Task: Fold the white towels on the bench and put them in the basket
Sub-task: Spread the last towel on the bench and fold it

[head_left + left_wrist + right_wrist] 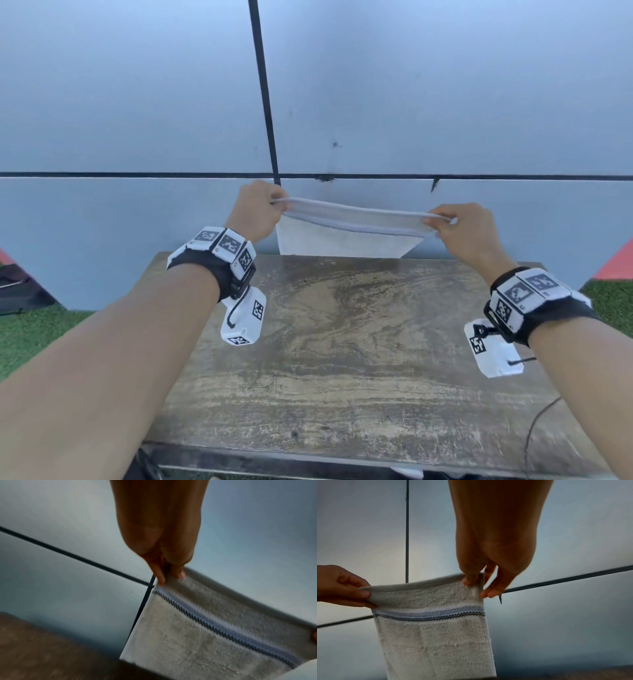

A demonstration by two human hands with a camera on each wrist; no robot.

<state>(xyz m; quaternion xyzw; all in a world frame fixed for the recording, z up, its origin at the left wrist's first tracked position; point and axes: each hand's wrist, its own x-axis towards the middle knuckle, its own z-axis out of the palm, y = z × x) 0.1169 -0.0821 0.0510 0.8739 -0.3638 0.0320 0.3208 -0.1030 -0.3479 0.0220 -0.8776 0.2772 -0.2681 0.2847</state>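
While I watch from the head view, my left hand (pixel 261 207) and my right hand (pixel 463 229) are raised side by side past the far edge of the wooden bench (pixel 342 359), well apart from each other, with a white towel (pixel 346 236) stretched between them. Each hand pinches one top corner of the towel between thumb and fingers, so both are clamped on the cloth. The top edge sags slightly in the middle between the two grips. The towel hangs down from the hands in front of the grey panelled wall (pixel 137 102), and its lower part drops behind the far edge of the bench, where I cannot see whether it touches anything.

From the left wrist view, the fingertips (pixel 161 580) grip the corner, and a pale blue band with a dark zigzag stitch (pixel 223 626) runs across the towel just below the top hem. The right wrist view shows the same stripe lying level below both hands, with the towel looking doubled along its top edge. A marker-covered band (pixel 219 251) sits on each wrist. Green turf (pixel 30 339) lies beside the bench.
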